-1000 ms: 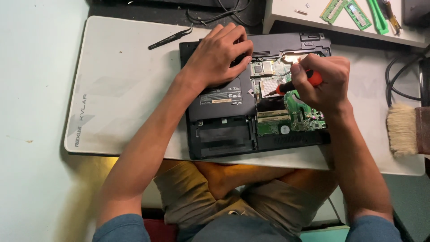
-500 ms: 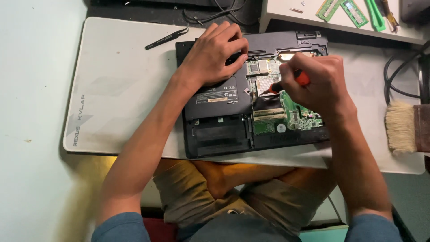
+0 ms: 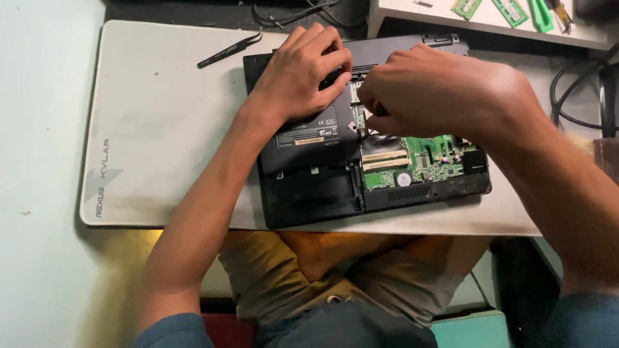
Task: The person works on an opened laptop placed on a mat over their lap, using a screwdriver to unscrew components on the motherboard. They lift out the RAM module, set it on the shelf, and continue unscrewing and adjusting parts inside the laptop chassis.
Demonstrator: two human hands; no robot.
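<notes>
On the pale grey mat [image 3: 161,129] that covers the surface lies an opened black laptop [image 3: 361,129], turned underside up with part of its bottom cover off, so that a green circuit board [image 3: 425,161] shows in its right half. Near the front edge of the board sits a round silver coin cell [image 3: 404,180], and just left of it two pale memory slots [image 3: 385,160] run side by side. The left hand [image 3: 303,71] rests flat on the upper left part of the laptop, fingers spread and bent, pressing on the black cover above a labelled panel [image 3: 309,132]; it grips nothing that can be seen. The right hand [image 3: 445,90] hovers over the middle of the laptop, close to the left one, its fingers curled together and pinched toward the open bay; whether they clamp a tool cannot be told, since the hand hides its own fingertips. A pair of black tweezers [image 3: 229,50] lies on the mat, well apart, up and left of the laptop. At the top right, on a raised white shelf [image 3: 412,16], lie green memory sticks [image 3: 509,11] and a green-handled tool [image 3: 540,16]. Black cables [image 3: 574,90] loop at the right edge
</notes>
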